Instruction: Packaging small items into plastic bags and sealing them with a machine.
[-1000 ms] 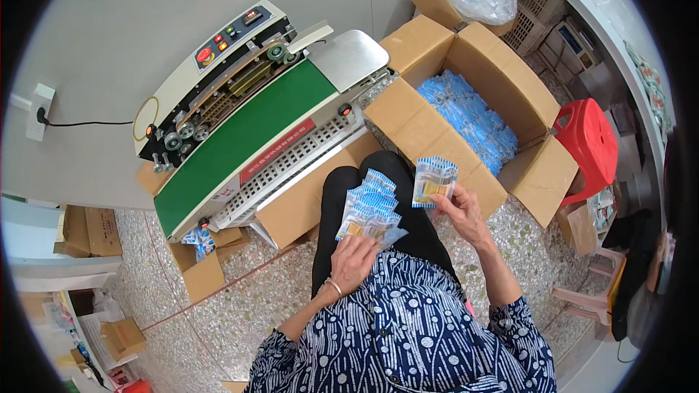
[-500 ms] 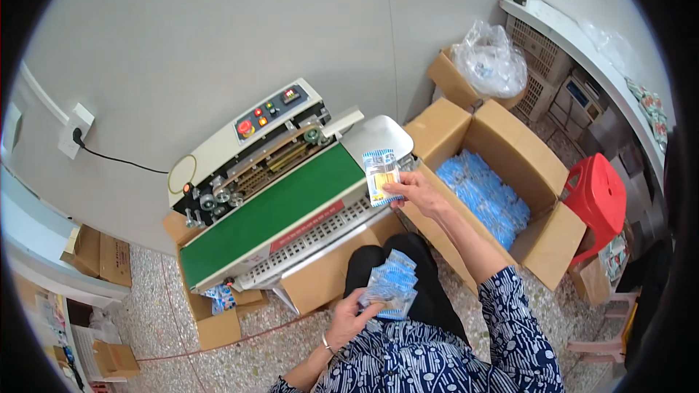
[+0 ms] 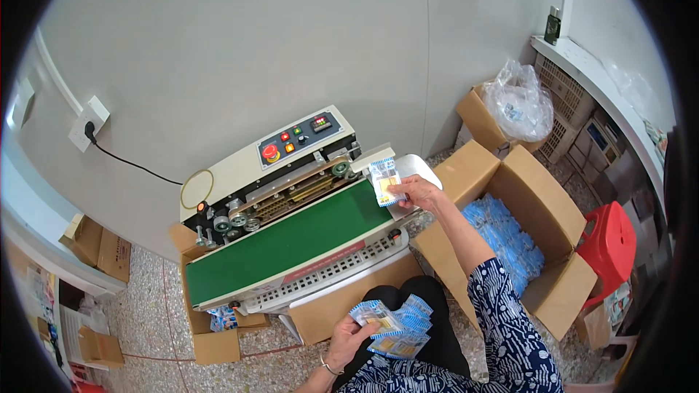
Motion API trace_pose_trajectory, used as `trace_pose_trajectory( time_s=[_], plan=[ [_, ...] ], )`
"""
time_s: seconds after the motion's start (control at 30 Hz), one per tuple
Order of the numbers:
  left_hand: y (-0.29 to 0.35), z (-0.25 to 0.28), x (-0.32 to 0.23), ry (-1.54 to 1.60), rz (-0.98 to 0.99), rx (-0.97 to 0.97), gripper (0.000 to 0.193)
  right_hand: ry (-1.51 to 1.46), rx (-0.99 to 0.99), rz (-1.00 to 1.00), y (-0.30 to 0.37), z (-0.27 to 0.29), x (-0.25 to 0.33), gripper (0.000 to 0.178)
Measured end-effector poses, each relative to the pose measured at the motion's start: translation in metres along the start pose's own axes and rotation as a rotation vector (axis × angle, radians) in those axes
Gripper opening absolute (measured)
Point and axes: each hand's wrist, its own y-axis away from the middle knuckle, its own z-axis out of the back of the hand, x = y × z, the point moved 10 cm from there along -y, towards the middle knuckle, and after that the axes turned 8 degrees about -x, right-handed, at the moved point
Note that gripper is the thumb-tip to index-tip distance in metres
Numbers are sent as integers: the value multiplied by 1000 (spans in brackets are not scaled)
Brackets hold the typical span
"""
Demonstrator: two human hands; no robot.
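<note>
Between the thumb and fingers of my right hand (image 3: 421, 192) is a small flat packet (image 3: 381, 175), white and clear with blue striped ends and something yellow inside. It is held over the right end of the green conveyor belt (image 3: 284, 247) of a sealing machine (image 3: 240, 182), near the inlet of its sealing rollers. My left hand (image 3: 348, 342), at my lap, is closed on another such packet (image 3: 373, 314), tilted up. Several similar packets (image 3: 413, 320) lie overlapping on my thighs beside it.
An open carton (image 3: 542, 189) on the right holds many blue packets (image 3: 502, 236). Behind it stands a smaller box with a clear plastic bag (image 3: 518, 102). A red stool (image 3: 608, 247) is at far right. Under the belt's left end sits another carton (image 3: 216, 346). A black power cord (image 3: 135, 164) runs to the machine.
My right hand has brought its packet closer to the sealing inlet. My left hand has lifted a packet's edge off the pile on my lap. The whole view has shifted a little.
</note>
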Motion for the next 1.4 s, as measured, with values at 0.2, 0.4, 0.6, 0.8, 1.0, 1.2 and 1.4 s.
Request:
trace_pose_trajectory(
  time_s=[0.2,0.4,0.6,0.8,1.0,1.2,1.4],
  plan=[
    [-8,2,-5,12,-9,-17,29,53,8,-16,-28,-1,-2,30],
    [-11,3,-1,68,54,-56,25,108,-237,0,-45,5,3,27],
    [-14,4,1,49,59,-63,27,82,-46,-126,-63,-20,-1,22],
    [-15,8,8,45,89,-75,31,111,-69,-153,-65,-23,1,20],
    [-17,6,11,18,103,-40,32,197,-42,-154,-61,-37,3,20],
    [-29,-2,-6,62,39,-28,32,191,26,-118,-75,-74,-8,22],
    [-80,-4,-56,88,-112,-122,31,569,-283,323,-69,-67,26,30]
  ],
)
